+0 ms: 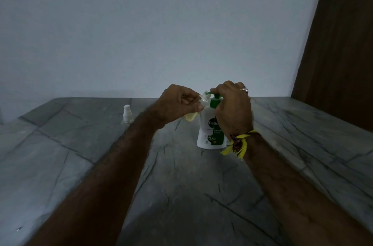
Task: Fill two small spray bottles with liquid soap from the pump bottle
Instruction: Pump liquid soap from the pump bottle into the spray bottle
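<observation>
Pump bottle (210, 130) head under curled right hand (232, 104), left hand (177, 104) fingers pinching tilted spray bottle (193, 112) at spout

Grey veined stone-slab countertop (181, 195) w/ white-and-green plastic pump soap bottle (209, 130) upright mid-surface & small clear white-capped spray bottle (127, 115) well left.

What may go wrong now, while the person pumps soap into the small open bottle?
1. The left hand holds the small bottle tilted with its narrow mouth at the green nozzle; soap may miss it and run onto the stone counter.
2. The right hand presses the pump bottle from above with nothing steadying its base, so it may tip.
3. Yellow soap already shows inside the small bottle; it may overflow.
</observation>
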